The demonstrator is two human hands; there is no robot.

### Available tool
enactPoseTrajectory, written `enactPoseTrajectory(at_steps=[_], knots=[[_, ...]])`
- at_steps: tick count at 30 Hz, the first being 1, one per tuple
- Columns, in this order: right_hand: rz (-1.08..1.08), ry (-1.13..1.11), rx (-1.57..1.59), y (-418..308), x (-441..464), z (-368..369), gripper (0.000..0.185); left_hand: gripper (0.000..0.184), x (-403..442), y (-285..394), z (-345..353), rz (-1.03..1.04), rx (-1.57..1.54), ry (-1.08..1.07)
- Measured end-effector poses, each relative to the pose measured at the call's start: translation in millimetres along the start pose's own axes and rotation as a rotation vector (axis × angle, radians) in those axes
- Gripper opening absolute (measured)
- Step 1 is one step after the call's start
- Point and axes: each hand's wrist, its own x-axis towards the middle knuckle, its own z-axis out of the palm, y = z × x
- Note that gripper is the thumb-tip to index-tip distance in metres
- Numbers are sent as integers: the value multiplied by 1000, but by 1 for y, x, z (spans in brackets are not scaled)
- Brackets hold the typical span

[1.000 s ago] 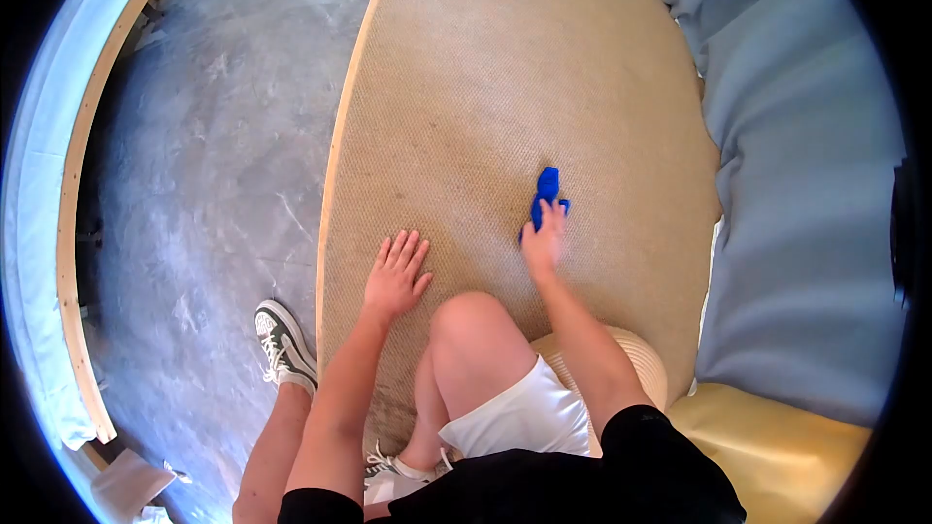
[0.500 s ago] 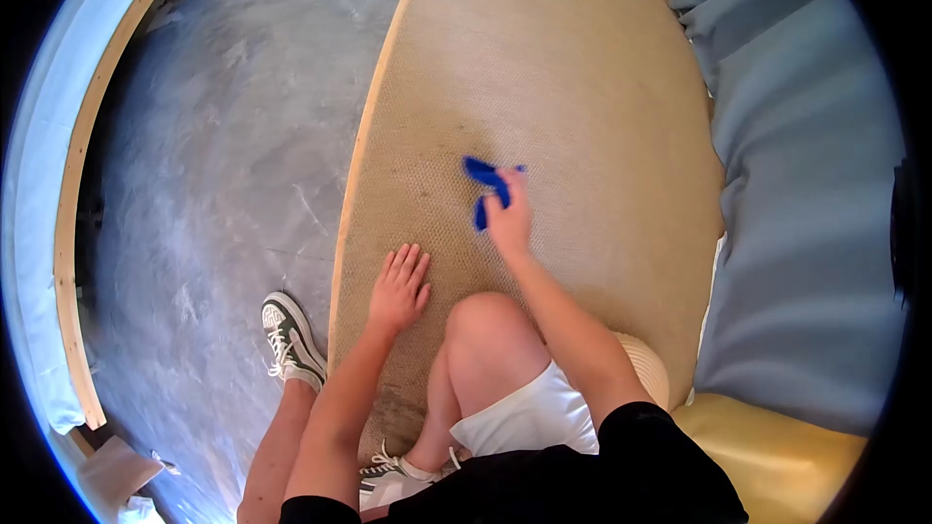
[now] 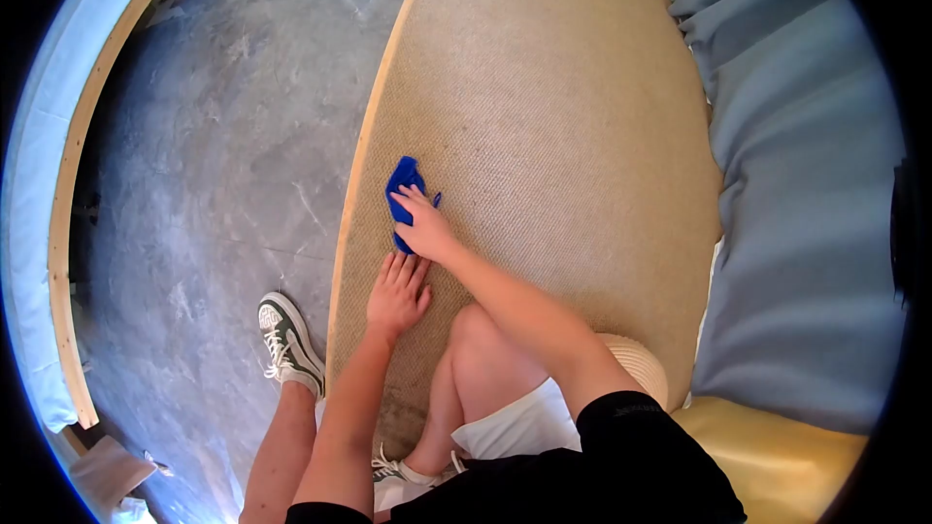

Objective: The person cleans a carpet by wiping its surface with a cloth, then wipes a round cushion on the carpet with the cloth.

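A blue cloth [image 3: 405,178] lies bunched on the beige woven mat [image 3: 544,87], close to its wooden left edge. My right hand [image 3: 423,224] presses on the cloth with fingers curled over it, and part of the cloth is hidden under the palm. Just below, my left hand [image 3: 396,293] rests flat on the mat with its fingers stretched out. Its fingertips are right by the lower end of the cloth; whether they touch it I cannot tell. Small dark specks show on the mat near the cloth.
Left of the wooden edging [image 3: 364,136] is a grey floor [image 3: 223,155], where my left shoe [image 3: 289,335] stands. A grey curtain [image 3: 806,204] hangs along the right. A yellow cushion-like thing [image 3: 777,451] and a ribbed cream thing [image 3: 636,366] are near my right side.
My right hand has swept left across the mat with the blue cloth, from the middle to near the wooden edge, above my left hand. My left hand has stayed almost still.
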Motion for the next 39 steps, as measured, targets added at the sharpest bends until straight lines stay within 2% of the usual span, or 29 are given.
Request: enactPoseTrajectory(at_steps=[2, 5, 10, 11, 13, 14, 16, 18, 19, 21, 22, 23, 24, 25, 28, 30, 32, 33, 35, 36, 37, 39], knots=[[23, 5, 110, -15, 3, -2, 59, 61, 1, -2, 1, -2, 19, -19], [37, 271, 96, -13, 0, -27, 56, 60, 0, -3, 1, 34, 0, 79], [195, 502, -118, 38, -21, -106, 62, 62, -2, -2, -5, 15, -7, 74], [196, 492, -114, 51, -26, -106, 62, 62, -2, -2, -5, 12, -9, 74], [455, 536, -390, 83, -34, -95, 66, 62, -4, -3, -5, 13, -6, 75], [500, 462, -480, 80, -37, -82, 71, 62, -4, -3, -4, 8, -9, 59], [360, 364, -512, 72, -36, -38, 72, 61, -3, -3, -1, 8, -15, 42], [234, 173, -479, 34, -27, 3, 72, 63, -3, -3, 0, 4, 49, 14], [189, 89, -366, 13, -19, 20, 71, 63, -2, -1, -4, 10, 49, 13], [68, -69, -3, -22, 2, 46, 67, 61, 4, 2, -16, -103, 27, -340], [33, -85, 96, -38, 9, 53, 66, 61, 2, -1, -8, -104, 28, -339], [-2, -103, 194, -49, 14, 58, 65, 59, -1, -2, -2, -75, -11, -215], [5, -40, 232, -59, 17, 60, 63, 57, -4, -5, 4, -50, -49, -93], [5, -49, 239, -62, 19, 57, 63, 57, -7, -8, 11, -60, -47, -97], [14, 231, 212, -56, 14, 33, 55, 56, -4, -5, -6, -74, -38, -193], [70, 390, 13, -41, 5, 9, 57, 57, -1, -5, -5, 2, 29, -48], [214, 567, -147, -25, -5, -8, 60, 57, -1, -5, 0, 11, 4, 28], [213, 566, -145, -13, -8, -11, 60, 56, -2, -5, 1, 29, -19, 101], [554, 606, -152, 6, -10, -11, 65, 56, -1, -6, 2, 29, -11, 107], [594, 480, -274, 11, -12, -9, 68, 56, -2, -6, 2, 30, -9, 109], [596, 483, -270, 14, -12, 0, 68, 56, -2, -7, 2, 34, -5, 108], [305, 298, -356, 13, -11, 27, 67, 60, -1, -5, -3, 18, 83, -28]])
